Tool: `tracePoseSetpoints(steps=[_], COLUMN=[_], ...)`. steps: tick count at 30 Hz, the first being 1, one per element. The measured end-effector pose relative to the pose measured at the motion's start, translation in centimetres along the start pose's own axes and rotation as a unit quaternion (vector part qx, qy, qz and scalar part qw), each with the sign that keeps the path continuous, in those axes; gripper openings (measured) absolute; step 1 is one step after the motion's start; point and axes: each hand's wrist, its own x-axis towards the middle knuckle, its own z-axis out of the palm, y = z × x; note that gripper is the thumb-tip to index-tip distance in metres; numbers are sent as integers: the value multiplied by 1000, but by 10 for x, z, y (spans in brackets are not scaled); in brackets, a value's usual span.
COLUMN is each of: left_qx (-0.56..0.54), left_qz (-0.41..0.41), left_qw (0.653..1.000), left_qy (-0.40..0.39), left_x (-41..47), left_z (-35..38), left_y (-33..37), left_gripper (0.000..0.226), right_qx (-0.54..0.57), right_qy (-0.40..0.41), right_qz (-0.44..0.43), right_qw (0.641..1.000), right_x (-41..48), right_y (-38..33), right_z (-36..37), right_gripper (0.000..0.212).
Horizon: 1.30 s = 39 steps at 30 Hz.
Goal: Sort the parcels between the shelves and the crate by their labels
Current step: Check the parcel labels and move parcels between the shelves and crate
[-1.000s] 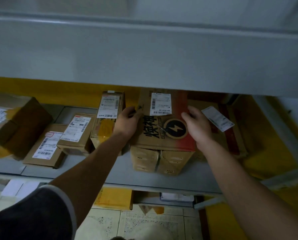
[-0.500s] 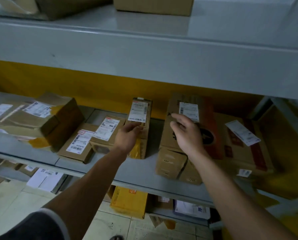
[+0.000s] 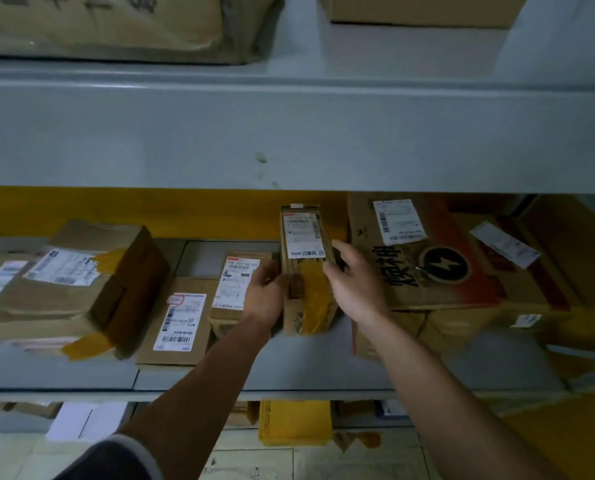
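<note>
Here, two hands bracket the narrow parcel (image 3: 304,233) standing upright mid-shelf (image 3: 306,368).
The right hand (image 3: 355,289) has loose, spread fingers (image 3: 341,249) at its right side; the left hand (image 3: 266,292) has an unclear hold. Squeezed unevenly, it could topple onto the flat parcel (image 3: 235,282).

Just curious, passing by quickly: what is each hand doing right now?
Left hand grips the narrow parcel by its left edge.
Right hand open, resting against that parcel's right side.
</note>
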Motion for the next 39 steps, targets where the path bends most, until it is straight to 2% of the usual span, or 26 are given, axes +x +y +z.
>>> tracePoseSetpoints(steps=[7, 13, 16, 19, 22, 24, 26, 33, 37, 39], left_qx=[48, 7, -13, -16, -2, 13, 8, -17, -16, -13], left_qz=[-37, -61, -74, -81, -74, -69, -72, -107, -83, -85], left_qw=[997, 996, 994, 995, 996, 997, 997, 994, 996, 996], left_qy=[-55, -69, -78, -64, -44, -41, -33, 21, 27, 34], left_x=[17, 24, 26, 23, 13, 7, 0, -6, 4, 9], left_z=[7, 12, 12, 10, 3, -4, -9, -17, -9, -6], left_y=[-13, -9, -9, -11, -14, -19, -28, -42, -31, -27], left_gripper=[42, 50, 50, 50, 41, 38, 36, 34, 33, 37], right_qx=[-43, 23, 56, 74, 70, 82, 80, 94, 193, 229], right_qy=[-15, -37, -35, -19, -1, 3, -2, 3, 29, 32], right_qz=[53, 149, 177, 168, 154, 167, 183, 236, 278, 304], right_qw=[998, 988, 982, 983, 985, 983, 980, 967, 941, 924], right_x=[14, 35, 35, 30, 19, 11, 3, -1, 10, 17], right_y=[8, 34, 42, 46, 49, 53, 58, 81, 78, 80], right_z=[-2, 15, 18, 19, 19, 20, 19, 25, 31, 35], right_gripper=[44, 60, 60, 54, 38, 25, 22, 49, 51, 59])
